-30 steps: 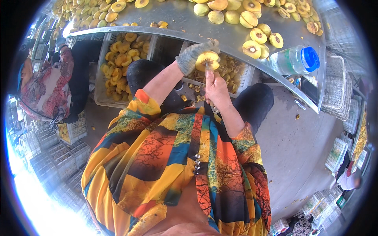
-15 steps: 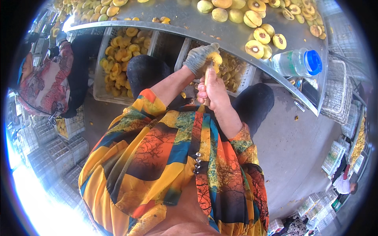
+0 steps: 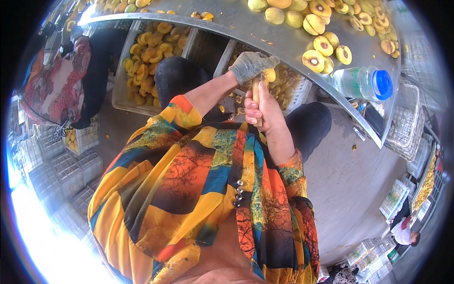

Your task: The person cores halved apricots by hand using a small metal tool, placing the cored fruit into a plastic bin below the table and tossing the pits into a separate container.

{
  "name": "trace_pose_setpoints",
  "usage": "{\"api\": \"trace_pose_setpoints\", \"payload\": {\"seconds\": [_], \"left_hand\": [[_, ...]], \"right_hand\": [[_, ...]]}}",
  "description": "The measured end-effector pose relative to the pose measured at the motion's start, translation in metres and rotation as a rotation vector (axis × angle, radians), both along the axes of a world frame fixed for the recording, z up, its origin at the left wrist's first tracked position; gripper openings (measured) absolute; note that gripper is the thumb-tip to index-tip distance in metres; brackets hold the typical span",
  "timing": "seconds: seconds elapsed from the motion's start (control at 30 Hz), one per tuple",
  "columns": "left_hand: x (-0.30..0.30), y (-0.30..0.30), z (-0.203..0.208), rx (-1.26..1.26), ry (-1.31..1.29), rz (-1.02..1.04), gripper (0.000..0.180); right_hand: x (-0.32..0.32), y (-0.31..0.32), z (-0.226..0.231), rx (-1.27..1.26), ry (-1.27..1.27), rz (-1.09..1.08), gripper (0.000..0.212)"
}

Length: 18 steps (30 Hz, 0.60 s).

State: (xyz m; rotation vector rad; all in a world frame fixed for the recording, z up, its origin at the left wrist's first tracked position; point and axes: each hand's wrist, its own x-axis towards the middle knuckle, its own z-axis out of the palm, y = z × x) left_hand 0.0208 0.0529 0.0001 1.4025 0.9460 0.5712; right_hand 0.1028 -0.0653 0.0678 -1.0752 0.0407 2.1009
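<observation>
Watching from afar, I see the gloved left hand (image 3: 254, 66) clasped around a yellow stone fruit (image 3: 269, 75) above the plastic crate (image 3: 301, 92), meeting the bare right hand (image 3: 268, 108), wrapped on a wooden-handled tool (image 3: 256, 96). Slick flesh could make the tool skid into the left hand; a loose grasp could drop the fruit. Fingers hide most of the fruit; I can't make out the tool's tip.

Food workshop, halved fruit (image 3: 313, 60), stacked crates (image 3: 64, 173)

I am finding no legible text, brand, number or sign, including on the clear, cylindrical plastic jar with blue lid (image 3: 362, 83).
</observation>
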Motion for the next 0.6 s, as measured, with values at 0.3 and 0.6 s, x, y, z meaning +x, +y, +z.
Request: {"api": "trace_pose_setpoints", "payload": {"seconds": [0.3,0.6], "left_hand": [[-0.002,-0.006,0.024,0.687,0.356,-0.338,0.048],[0.004,-0.005,0.035,-0.825,-0.618,0.689,0.040]], "right_hand": [[0.020,-0.009,-0.037,0.108,0.266,0.116,0.049],[0.016,-0.005,-0.043,0.369,0.373,-0.031,0.049]]}}
